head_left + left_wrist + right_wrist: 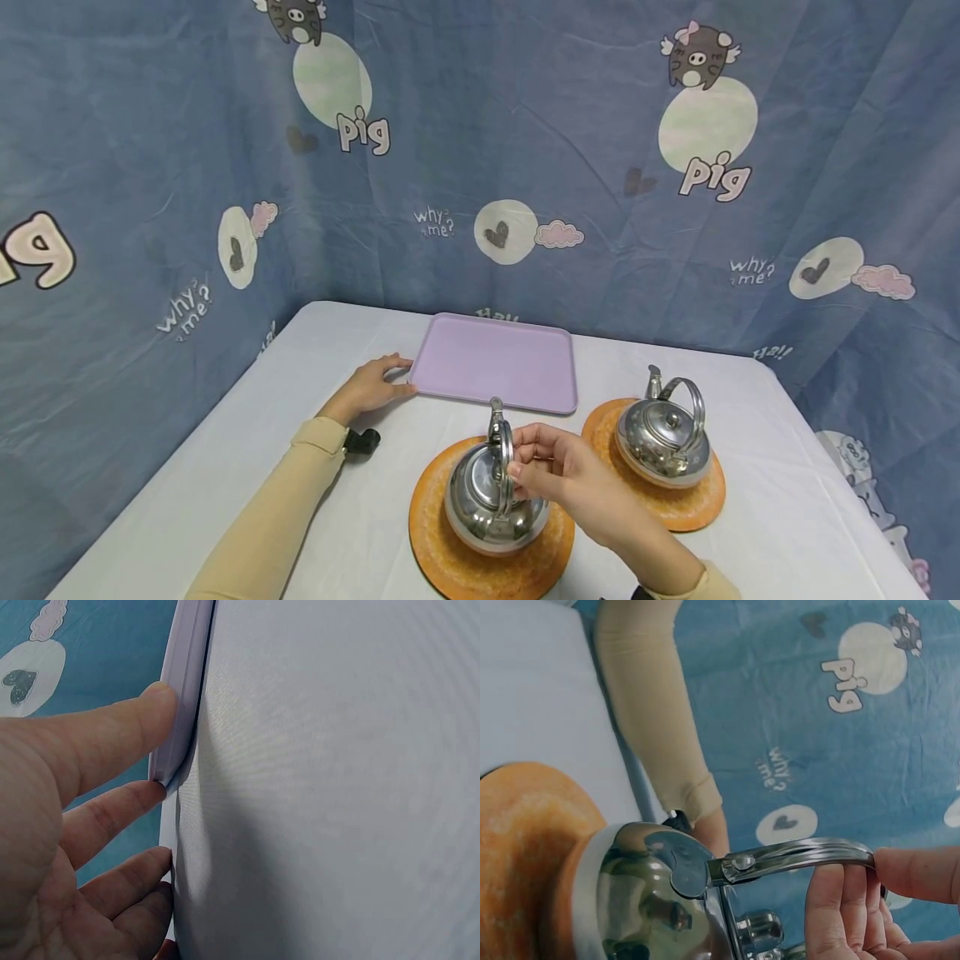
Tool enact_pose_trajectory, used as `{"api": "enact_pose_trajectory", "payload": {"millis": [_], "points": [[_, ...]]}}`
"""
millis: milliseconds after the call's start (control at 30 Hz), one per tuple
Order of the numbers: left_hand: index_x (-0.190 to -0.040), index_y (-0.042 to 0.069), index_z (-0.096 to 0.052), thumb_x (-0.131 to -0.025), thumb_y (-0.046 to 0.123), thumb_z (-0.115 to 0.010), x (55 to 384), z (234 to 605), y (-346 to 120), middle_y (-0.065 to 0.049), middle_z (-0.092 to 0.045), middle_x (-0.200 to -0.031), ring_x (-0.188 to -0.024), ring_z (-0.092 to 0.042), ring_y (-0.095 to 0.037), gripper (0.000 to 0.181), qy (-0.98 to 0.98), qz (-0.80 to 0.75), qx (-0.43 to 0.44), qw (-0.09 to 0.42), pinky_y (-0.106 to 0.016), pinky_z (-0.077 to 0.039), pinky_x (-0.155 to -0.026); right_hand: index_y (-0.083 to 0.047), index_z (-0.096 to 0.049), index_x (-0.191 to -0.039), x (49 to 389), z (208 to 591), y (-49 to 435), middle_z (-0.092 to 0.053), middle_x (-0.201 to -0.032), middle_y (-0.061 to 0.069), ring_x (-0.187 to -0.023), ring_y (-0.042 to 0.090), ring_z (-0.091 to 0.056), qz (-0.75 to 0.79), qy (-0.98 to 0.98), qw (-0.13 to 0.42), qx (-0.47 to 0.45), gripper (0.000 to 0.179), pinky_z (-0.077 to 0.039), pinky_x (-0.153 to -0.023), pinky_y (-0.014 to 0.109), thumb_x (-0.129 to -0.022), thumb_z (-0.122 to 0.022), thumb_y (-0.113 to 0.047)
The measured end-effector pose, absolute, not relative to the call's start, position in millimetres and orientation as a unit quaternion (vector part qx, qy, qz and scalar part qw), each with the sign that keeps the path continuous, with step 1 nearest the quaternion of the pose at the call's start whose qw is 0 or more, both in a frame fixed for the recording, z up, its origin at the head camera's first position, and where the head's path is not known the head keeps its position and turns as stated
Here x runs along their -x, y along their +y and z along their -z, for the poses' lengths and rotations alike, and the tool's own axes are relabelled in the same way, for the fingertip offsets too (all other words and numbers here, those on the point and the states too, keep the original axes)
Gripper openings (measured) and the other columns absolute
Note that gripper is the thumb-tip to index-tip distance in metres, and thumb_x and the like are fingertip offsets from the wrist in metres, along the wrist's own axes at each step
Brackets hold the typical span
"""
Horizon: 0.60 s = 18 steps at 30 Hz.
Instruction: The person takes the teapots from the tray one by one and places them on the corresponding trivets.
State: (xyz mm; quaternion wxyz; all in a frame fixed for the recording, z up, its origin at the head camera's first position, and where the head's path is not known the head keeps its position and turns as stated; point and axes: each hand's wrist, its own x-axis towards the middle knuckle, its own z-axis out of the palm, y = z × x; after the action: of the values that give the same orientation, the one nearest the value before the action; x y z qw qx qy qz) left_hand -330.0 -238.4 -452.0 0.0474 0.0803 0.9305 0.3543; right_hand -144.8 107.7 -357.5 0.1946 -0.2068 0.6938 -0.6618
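A shiny steel kettle (497, 500) with an upright hoop handle stands on a round orange mat (431, 533) at the front of the table. My right hand (558, 471) pinches its handle (802, 855), with the thumb on one side and the fingers on the other. The spout points away from me. Farther back, my left hand (375, 383) is at the left edge of a flat lilac tray (495, 362). In the left wrist view the thumb (154, 712) rests against the tray's rim (184, 682), and the other fingers are extended, loosely spread.
To the right, a second steel kettle (663, 437) sits on another round orange mat (705, 508). A white cloth covers the table (352, 517). Blue curtains (450, 150) printed with pigs and clouds hang close behind the table and along its left side.
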Motion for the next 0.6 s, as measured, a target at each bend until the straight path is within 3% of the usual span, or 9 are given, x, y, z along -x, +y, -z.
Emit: {"api": "enact_pose_trajectory", "payload": {"millis": [600], "points": [[-0.155,0.004,-0.056,-0.100,0.033,-0.075,326.2,448.7,-239.9,-0.028,-0.032,-0.173,-0.161,-0.027,-0.053,0.065,0.931,-0.353,-0.079,0.050,-0.069,-0.025,-0.131,0.012,-0.052,-0.133,142.3,359.6,106.1,-0.064,-0.107,0.004,-0.095,0.012,-0.069,0.648,0.711,0.185,0.201,0.040,-0.065,-0.090,0.028,-0.104,-0.068,-0.011]]}}
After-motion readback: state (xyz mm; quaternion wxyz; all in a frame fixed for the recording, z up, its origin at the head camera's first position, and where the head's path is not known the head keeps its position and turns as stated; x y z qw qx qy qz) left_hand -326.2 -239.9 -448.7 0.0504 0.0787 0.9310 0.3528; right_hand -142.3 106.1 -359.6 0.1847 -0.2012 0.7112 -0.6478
